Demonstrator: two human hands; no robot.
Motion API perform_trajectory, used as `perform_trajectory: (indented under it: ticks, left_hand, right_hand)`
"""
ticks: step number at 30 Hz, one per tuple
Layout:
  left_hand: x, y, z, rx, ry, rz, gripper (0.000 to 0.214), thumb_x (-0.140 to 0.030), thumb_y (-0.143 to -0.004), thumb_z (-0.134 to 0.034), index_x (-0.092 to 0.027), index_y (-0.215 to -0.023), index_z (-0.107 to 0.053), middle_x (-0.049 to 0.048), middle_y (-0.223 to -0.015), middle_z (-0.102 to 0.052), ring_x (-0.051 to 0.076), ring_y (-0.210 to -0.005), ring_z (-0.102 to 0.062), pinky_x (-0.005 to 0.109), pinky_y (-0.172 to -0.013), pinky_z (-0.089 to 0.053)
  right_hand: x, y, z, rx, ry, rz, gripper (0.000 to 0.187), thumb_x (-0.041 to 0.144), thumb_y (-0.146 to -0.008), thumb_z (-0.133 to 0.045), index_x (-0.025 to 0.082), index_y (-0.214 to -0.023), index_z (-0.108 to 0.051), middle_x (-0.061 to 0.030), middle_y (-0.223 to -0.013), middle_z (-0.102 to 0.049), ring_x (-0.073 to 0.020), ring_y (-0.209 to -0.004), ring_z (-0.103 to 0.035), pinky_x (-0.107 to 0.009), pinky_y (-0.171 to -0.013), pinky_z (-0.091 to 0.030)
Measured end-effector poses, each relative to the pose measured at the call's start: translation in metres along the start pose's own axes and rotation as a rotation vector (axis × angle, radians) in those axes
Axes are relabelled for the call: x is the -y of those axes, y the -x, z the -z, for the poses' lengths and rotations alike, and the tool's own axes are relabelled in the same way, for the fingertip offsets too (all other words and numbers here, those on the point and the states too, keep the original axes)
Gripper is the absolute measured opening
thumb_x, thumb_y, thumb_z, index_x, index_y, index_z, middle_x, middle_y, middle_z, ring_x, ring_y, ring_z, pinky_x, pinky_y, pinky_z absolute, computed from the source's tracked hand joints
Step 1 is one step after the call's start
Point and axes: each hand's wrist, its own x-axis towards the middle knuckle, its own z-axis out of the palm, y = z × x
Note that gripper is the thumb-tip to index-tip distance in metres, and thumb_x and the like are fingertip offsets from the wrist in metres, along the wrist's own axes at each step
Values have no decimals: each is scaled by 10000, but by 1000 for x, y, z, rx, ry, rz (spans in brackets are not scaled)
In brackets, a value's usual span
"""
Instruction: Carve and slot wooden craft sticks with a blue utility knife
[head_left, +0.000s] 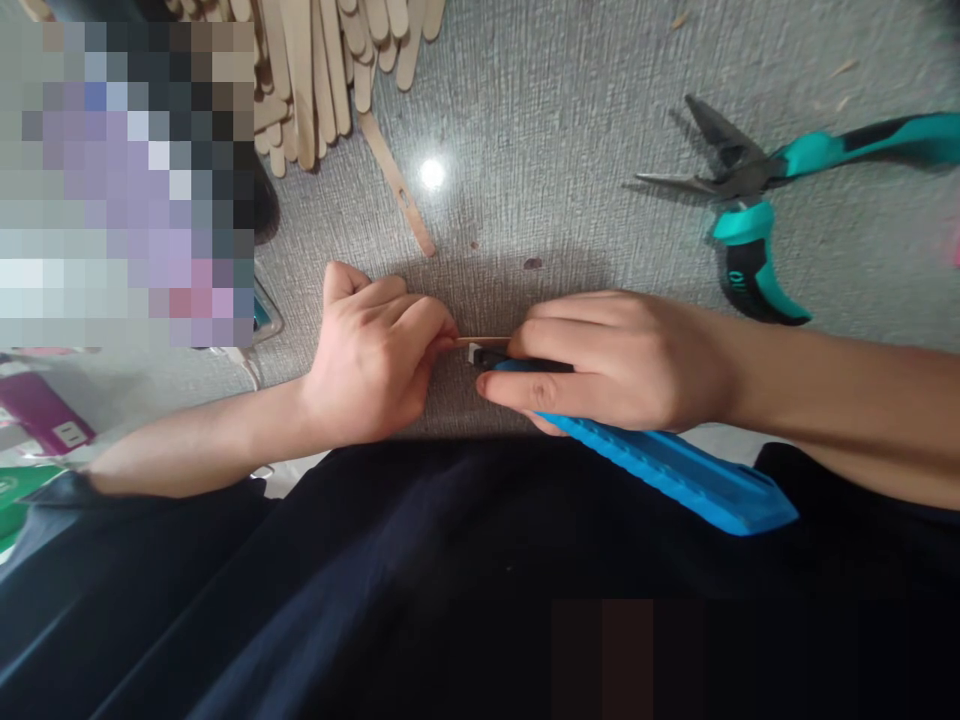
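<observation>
Nearby; open pliers (750,178); heaped wooden sticks (302,85); slotted stick (388,163); blue cutter (667,467) held.

One cutter (667,465), one held stick (482,341), one slotted stick (385,155), one pliers (748,180).

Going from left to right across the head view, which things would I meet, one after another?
Purple object → left hand → edge-on wooden craft stick between the hands → right hand → long-nose pliers with teal-and-black handles.
</observation>
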Motion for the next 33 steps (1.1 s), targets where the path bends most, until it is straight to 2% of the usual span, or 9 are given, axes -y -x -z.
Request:
perform_trajectory:
  ticks: [7,12,18,25,30,33]
  left_hand:
    - [0,0,0,16,-27,-19,260,-277,-1090,-512,-236,-918,-703,8,-704,-673,213,-737,-602,508,-905,-397]
    - [1,1,-1,-15,-41,-63,264,-270,-1091,-515,-230,-916,-709,4,-707,-678,214,-738,-612,493,-891,-385]
    - [1,0,1,14,-49,-61,226,-256,-1071,-528,-237,-917,-693,6,-716,-694,226,-759,-640,497,-881,-374]
    - [0,-1,2,19,-7,-18,249,-289,-1090,-522,-239,-900,-676,8,-712,-693,233,-760,-647,513,-903,-387]
    - [-1,-1,1,-26,-15,-16,271,-294,-1099,-507,-240,-905,-688,-4,-694,-695,221,-736,-653,513,-910,-397]
    - [-1,-1,1,-58,-4,-24,278,-294,-1103,-494,-237,-950,-719,0,-755,-742,216,-732,-675,511,-904,-409]
  right_hand:
    - [0,2,-1,37,-28,-46,509,362,-1282,-353,230,-1105,-812,5,-791,-534,-166,-711,-443,-348,-655,-335]
    - [-1,2,1,54,-34,-15,482,330,-1280,-362,239,-1125,-809,7,-794,-541,-168,-714,-445,-351,-661,-328]
    - [-2,4,3,44,-67,24,410,303,-1271,-406,241,-1147,-793,11,-800,-553,-170,-716,-471,-348,-662,-342]
    - [0,4,13,166,-55,-49,373,277,-1251,-445,270,-1196,-813,0,-826,-598,-177,-737,-520,-336,-678,-408]
    - [-4,11,15,125,69,46,265,346,-1230,-543,287,-1311,-789,-13,-893,-661,-194,-812,-616,-347,-738,-507]
    - [-5,16,18,-10,-32,85,193,336,-1198,-626,302,-1337,-755,-13,-951,-708,-197,-843,-668,-363,-787,-557]
